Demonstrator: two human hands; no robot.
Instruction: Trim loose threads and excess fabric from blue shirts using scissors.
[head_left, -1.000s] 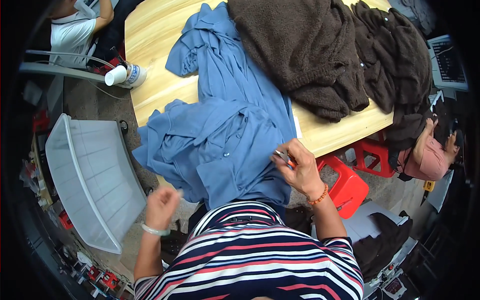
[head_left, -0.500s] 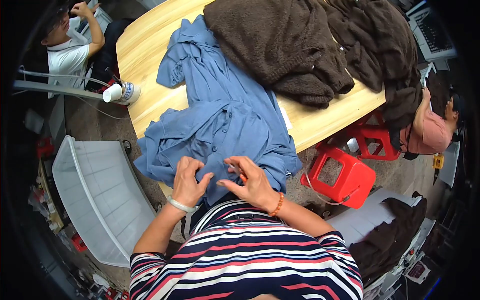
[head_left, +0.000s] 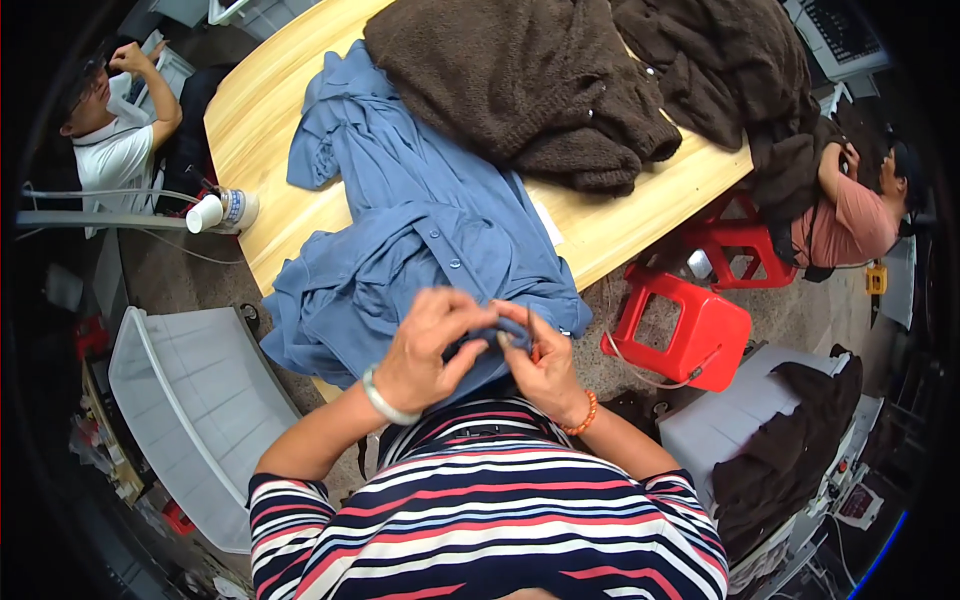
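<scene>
A blue buttoned garment (head_left: pixel 400 250) lies rumpled over the near side of the wooden table (head_left: pixel 275 110), its front edge by my waist. Between the fingers and thumb of my right hand (head_left: pixel 545 375) a fold of it is pinched up. That hand also keeps a small tool with an orange part (head_left: pixel 535 353) in its palm; a thin dark tip sticks up past the fingers. Facing it, my left hand (head_left: pixel 425 350) is curled in at the fold, fingertips bent and blurred. Whether it grips cloth or something finer is too small to make out.
Dark brown fleecy garments (head_left: pixel 500 80) cover the table's far side. A white cup (head_left: pixel 205 214) hangs at the left edge. Below stand a pale bin (head_left: pixel 190 400) and red stools (head_left: pixel 690 330). One person (head_left: pixel 115 160) sits at left, another (head_left: pixel 850 220) at right.
My hands have come together and risen slightly, moving right, with a fold of the blue garment now lifted between them. The view has shifted a little.
</scene>
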